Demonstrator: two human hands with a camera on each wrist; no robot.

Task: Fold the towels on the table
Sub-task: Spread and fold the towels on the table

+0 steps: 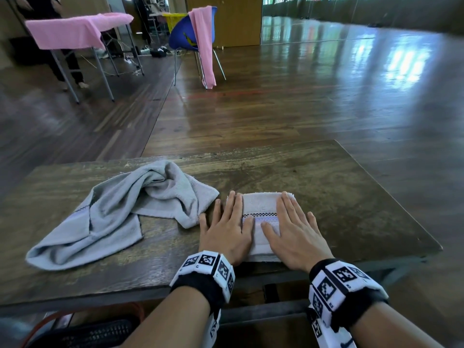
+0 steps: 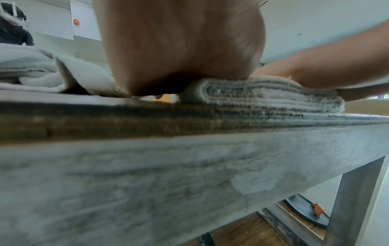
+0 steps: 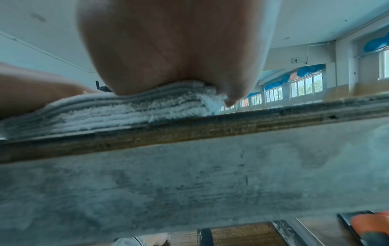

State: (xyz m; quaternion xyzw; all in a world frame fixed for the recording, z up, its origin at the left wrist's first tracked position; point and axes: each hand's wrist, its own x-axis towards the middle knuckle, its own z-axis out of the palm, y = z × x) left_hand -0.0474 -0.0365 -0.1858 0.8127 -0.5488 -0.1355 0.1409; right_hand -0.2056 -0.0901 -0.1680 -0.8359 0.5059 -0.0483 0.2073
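Pale terry cloth, a folded towel (image 1: 259, 222) lay at the near edge of the wooden counter (image 1: 326, 187), pressed flat under the left hand (image 1: 226, 229) and right hand (image 1: 296, 234), each grip open with fingers straight. The fold looked finished; next, seemingly, the crumpled grey towel (image 1: 120, 209) just to the left needed spreading. Beyond stretched a glossy plank floor (image 1: 301, 96), a blue chair (image 1: 193, 33) draped in pink cloth (image 1: 204, 46).
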